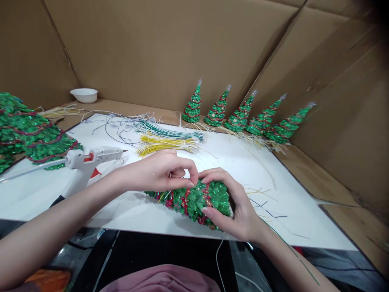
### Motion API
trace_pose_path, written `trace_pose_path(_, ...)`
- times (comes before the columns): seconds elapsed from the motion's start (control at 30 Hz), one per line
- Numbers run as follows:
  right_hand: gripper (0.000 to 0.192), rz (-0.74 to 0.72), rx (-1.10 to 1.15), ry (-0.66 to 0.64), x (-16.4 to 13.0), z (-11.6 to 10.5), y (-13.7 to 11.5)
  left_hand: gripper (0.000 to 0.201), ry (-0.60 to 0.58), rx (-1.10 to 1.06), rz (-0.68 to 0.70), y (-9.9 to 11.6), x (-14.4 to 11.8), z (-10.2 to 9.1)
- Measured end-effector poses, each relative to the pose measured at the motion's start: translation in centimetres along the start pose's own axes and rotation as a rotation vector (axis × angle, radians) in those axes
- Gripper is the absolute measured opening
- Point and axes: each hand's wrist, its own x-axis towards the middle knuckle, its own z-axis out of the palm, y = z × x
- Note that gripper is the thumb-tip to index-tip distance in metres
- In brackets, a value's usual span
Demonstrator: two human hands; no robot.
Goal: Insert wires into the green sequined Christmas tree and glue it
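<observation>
A green glittery Christmas tree ornament (194, 202) with red garlands lies on its side on the white board, its base toward the right. My right hand (235, 207) grips it around the base end, thumb on the near side and fingers over the top. Above the tree, my left hand (170, 172) has thumb and forefinger pinched together at its surface. Whatever sits in that pinch is too small to make out. Short yellow and white wire ends stick out of the tree below my left hand.
A white glue gun (91, 158) stands at left, near larger green trees (45, 136). Behind my hands lie bundles of yellow wires (167, 144) and green wires (170, 129). Several small trees (217, 107) line the cardboard wall. A white bowl (85, 95) sits at back left.
</observation>
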Motion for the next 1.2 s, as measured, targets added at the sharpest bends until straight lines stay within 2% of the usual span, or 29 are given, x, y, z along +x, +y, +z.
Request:
trace_pose_path(0.37,0.041,-0.007,0.003,-0.003,-0.1,-0.1,-0.2,0.006,0.002,0.297,0.035,0.8,0.8,0.5)
trace_pose_path(0.57,0.04,-0.006,0.003,0.0,0.0,0.0,-0.2,0.025,-0.013,0.532,0.216,1.2,0.9,0.5)
trace_pose_path(0.67,0.04,-0.013,-0.007,0.013,0.0,-0.1,-0.1,0.034,-0.021,0.629,0.265,1.2,1.0,0.5)
trace_pose_path(0.87,0.04,-0.013,-0.017,0.015,0.0,-0.1,-0.1,0.036,-0.034,0.625,0.29,0.8,0.7,0.7)
trace_pose_path(1.2,0.041,-0.001,-0.012,0.009,-0.1,-0.2,-0.2,0.033,-0.039,0.552,0.237,0.8,0.3,1.2)
